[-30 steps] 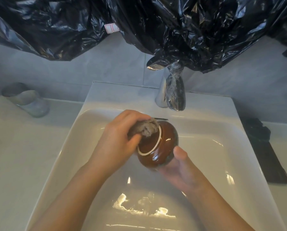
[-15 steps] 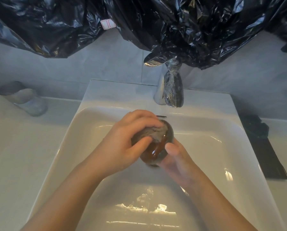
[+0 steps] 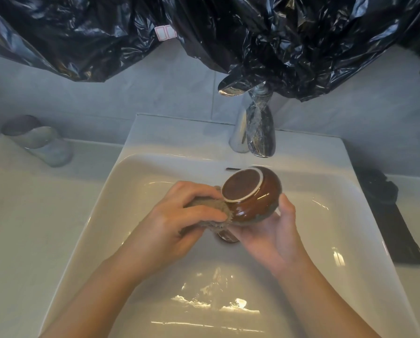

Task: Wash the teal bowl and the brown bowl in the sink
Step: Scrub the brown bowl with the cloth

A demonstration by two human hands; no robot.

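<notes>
The glossy brown bowl (image 3: 255, 195) is tilted over the white sink (image 3: 140, 181), its round base with a pale foot ring facing up and left. My right hand (image 3: 271, 230) cups it from below, thumb along its right side. A grey-brown sponge (image 3: 211, 211) is gripped in my left hand (image 3: 182, 215) and pressed against the bowl's lower left side. The teal bowl (image 3: 37, 140) lies on its side on the counter at the far left.
A chrome faucet (image 3: 255, 132) stands behind the basin, just above the bowl. Shallow water lies in the sink bottom. Black plastic sheeting (image 3: 252, 32) hangs over the wall. A black object (image 3: 394, 220) lies on the counter to the right.
The bowl has been turned so its base now shows fully. My left hand with the sponge has slid from the bowl's top down to its lower left side.
</notes>
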